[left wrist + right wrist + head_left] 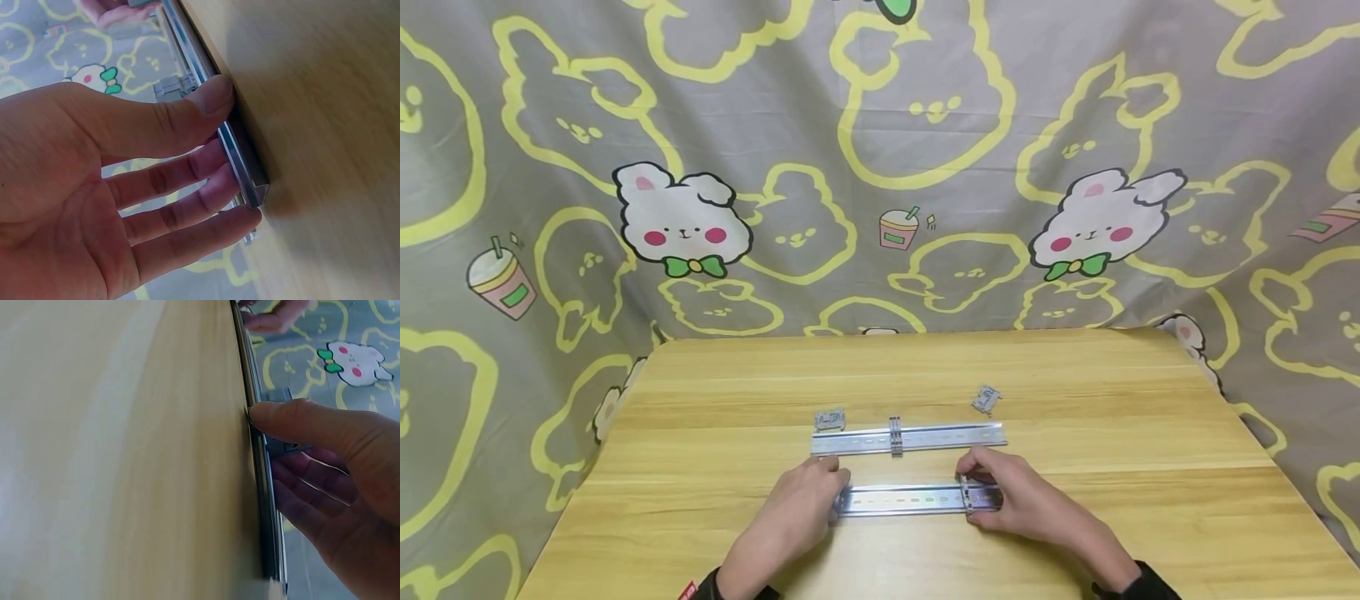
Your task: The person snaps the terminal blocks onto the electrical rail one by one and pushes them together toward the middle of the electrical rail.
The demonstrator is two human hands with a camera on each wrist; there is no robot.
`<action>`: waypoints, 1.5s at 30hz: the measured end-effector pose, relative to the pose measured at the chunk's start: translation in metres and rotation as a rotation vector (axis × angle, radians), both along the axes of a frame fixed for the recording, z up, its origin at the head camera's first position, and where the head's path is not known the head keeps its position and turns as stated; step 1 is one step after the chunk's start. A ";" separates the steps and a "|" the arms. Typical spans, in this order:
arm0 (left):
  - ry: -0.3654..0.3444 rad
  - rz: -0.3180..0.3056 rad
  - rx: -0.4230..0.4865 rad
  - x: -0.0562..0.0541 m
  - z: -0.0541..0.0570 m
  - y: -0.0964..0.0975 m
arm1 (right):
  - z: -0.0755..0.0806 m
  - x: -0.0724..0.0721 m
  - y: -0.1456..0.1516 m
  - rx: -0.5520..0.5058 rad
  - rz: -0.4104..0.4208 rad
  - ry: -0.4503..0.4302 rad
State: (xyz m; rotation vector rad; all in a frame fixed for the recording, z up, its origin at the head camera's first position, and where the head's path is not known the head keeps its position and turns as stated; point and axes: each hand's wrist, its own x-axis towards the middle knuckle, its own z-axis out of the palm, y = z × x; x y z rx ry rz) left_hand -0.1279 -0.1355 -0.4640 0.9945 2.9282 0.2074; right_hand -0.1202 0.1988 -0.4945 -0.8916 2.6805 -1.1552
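Observation:
A slotted metal DIN rail lies lengthwise on the table in front of me. My left hand grips its left end; in the left wrist view the thumb is on the near edge and the fingers reach past the far edge. Near the right end, a thin grey terminal block stands across the rail. My right hand pinches this block, thumb at the near side and fingers behind. The block's lower part is hidden by the thumb in the right wrist view.
Behind is a second DIN rail, with a few grey terminal blocks clipped near its middle. One loose terminal block lies beyond its left end, another loose terminal block beyond its right. A patterned curtain surrounds the wooden table.

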 end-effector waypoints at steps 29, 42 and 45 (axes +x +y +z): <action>0.004 -0.012 0.017 0.000 0.001 -0.003 | 0.006 -0.001 -0.080 0.022 -0.006 0.026; -0.014 -0.008 0.039 0.000 -0.001 -0.003 | 0.002 -0.001 -0.092 0.028 -0.009 0.014; -0.008 -0.010 0.039 -0.001 -0.001 -0.004 | 0.002 -0.002 -0.093 0.037 -0.015 0.016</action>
